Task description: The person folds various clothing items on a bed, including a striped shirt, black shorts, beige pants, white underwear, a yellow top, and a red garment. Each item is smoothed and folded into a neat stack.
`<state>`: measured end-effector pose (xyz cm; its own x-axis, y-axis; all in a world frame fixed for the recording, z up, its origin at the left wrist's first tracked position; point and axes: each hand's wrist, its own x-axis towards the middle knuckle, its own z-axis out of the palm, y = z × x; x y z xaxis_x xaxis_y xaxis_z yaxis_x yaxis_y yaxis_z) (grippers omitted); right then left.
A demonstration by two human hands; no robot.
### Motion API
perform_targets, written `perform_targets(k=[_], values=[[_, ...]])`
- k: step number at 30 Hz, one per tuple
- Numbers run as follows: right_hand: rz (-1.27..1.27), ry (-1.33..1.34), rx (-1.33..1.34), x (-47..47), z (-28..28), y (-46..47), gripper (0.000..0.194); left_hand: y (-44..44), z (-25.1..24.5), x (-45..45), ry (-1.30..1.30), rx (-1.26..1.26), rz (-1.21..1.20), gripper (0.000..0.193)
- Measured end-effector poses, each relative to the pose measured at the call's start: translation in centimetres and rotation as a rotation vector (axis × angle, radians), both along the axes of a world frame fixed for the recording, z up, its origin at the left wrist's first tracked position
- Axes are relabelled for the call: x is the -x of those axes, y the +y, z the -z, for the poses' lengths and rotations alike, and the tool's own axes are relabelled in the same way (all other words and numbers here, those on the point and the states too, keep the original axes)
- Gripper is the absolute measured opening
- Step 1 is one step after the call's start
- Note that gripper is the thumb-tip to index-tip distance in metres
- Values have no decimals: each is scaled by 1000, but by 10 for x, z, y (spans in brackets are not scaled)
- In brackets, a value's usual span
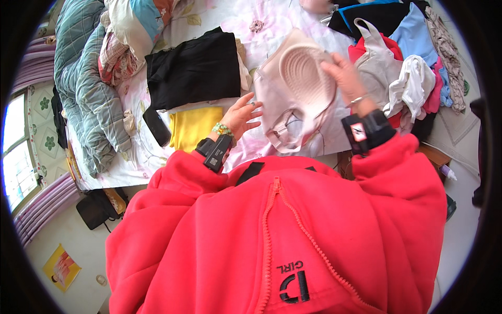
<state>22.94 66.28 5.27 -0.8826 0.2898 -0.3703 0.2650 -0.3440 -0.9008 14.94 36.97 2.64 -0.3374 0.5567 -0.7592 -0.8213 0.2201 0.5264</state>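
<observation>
A pale pink bra (270, 84) lies spread on the bed sheet before me, a ribbed inner cup (304, 78) facing up and its straps looped towards me. My right hand (347, 76) grips the right edge of that cup between thumb and fingers. To the left of the bra, my left hand (242, 114) is empty with its fingers spread. Folded yellow cloth (196, 127) sits beside my left wrist. Beyond it lies a folded black garment (194, 72), stacked on other light-coloured fabric.
A heap of clothes with a white garment (410, 84) and a light blue one (415, 37) is at the right. A black phone (157, 126) rests left of the yellow cloth. A rumpled teal quilt (84, 86) covers the bed's left side. The bed's near edge adjoins my body.
</observation>
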Motion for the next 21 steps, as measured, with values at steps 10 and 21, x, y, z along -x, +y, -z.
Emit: perform_targets(k=[10, 21], values=[[-658, 500, -1244, -46, -203, -63, 16, 39, -64, 24, -194, -699, -155, 73], [-633, -243, -135, -87, -56, -104, 21, -26, 23, -27, -237, 128, 200, 36]])
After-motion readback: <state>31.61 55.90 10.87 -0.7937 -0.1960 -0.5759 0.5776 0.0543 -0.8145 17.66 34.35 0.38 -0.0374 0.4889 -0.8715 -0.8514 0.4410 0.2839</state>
